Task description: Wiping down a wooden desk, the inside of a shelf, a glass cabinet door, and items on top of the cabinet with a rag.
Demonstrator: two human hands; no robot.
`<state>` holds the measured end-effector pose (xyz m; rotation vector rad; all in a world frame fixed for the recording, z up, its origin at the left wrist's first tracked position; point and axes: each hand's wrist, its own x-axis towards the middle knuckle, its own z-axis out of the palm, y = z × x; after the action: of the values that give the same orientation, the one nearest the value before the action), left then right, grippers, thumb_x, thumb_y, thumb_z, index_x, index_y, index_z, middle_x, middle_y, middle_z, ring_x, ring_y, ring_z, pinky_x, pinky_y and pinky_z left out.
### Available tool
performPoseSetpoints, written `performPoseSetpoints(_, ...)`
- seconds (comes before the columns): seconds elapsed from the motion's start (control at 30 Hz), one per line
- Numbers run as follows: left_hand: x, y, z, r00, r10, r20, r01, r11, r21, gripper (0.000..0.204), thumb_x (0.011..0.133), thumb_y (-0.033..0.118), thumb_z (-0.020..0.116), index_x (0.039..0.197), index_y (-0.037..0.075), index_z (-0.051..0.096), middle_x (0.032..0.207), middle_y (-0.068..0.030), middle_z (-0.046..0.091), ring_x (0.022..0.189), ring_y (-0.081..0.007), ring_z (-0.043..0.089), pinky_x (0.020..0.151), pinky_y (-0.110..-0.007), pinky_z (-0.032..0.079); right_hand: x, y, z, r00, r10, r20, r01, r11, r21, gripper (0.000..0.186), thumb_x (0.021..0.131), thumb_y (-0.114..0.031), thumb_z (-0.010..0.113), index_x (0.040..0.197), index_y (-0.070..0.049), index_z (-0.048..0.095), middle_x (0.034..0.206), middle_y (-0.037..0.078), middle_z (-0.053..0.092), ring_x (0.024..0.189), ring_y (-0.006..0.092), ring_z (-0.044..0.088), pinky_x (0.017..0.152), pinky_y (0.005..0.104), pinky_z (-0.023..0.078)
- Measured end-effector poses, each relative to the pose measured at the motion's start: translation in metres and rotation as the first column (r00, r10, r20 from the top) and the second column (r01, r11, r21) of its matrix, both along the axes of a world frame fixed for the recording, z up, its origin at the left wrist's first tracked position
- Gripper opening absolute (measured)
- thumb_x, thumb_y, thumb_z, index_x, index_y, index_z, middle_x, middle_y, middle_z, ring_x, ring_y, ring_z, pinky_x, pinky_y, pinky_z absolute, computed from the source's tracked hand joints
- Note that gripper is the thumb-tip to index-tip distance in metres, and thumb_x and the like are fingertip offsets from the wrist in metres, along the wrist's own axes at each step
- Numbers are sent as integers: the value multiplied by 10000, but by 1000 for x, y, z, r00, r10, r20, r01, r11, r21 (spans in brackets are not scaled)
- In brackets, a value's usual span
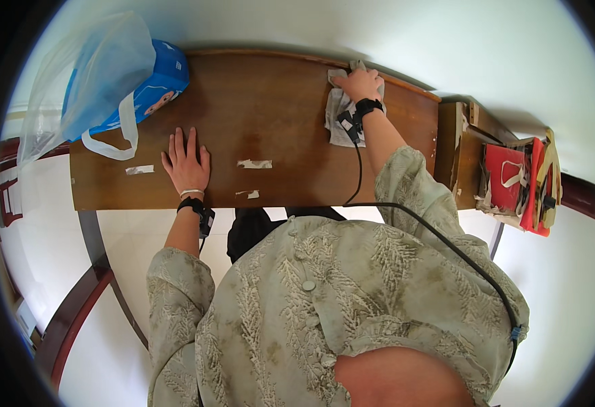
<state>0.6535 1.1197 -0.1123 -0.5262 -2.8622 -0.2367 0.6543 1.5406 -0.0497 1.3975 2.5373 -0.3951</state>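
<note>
My right hand presses a crumpled grey-white cloth flat against the far right part of a brown wooden tabletop, near its back edge by the wall. The cloth trails toward me under my wrist. My left hand lies flat, fingers spread, on the tabletop near its front edge and holds nothing. Both wrists carry black bands, and a black cable runs from the right one down my sleeve.
A blue box inside a clear plastic bag stands at the table's far left. Bits of torn tape stick to the wood. A smaller wooden stand to the right bears red items. White wall behind.
</note>
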Motion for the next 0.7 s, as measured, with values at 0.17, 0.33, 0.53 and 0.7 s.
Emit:
performPoseSetpoints(0.17,2,-1,1,1000,5,4,-5,1000,-3,477,938,337,472,1407,261,440,1493,-39,362,1369,-258,340,1097,-560,236,-8,4,-5,999,-27,25,28,999,-23,548,671,-419,751,1132,-136,665,1377,107,376,1326,384,248,901,653,380)
performPoseSetpoints(0.33,1,-1,-1,1000,-1,12,1,1000,1,479,934,335,476,1406,256,443,1490,-41,366,1369,-257,339,1100,-554,233,-4,11,-7,999,7,35,-5,999,-44,549,673,-421,750,1134,-135,665,1384,96,368,1339,374,242,897,618,407)
performPoseSetpoints(0.53,1,-3,-2,1000,1,-2,-1,1000,17,475,920,332,490,1389,264,465,1489,-34,373,1368,-247,343,1096,-558,236,-5,-3,5,999,-9,49,11,999,-42,543,696,-416,736,1151,-132,655,1401,101,359,1346,369,238,886,614,415)
performPoseSetpoints(0.7,1,-1,0,1000,2,1,-2,1000,-5,473,931,333,479,1399,265,451,1489,-37,371,1368,-255,342,1097,-557,236,-7,10,-10,999,-24,42,25,1000,-16,550,703,-426,728,1161,-134,648,1401,110,366,1346,374,239,882,641,405)
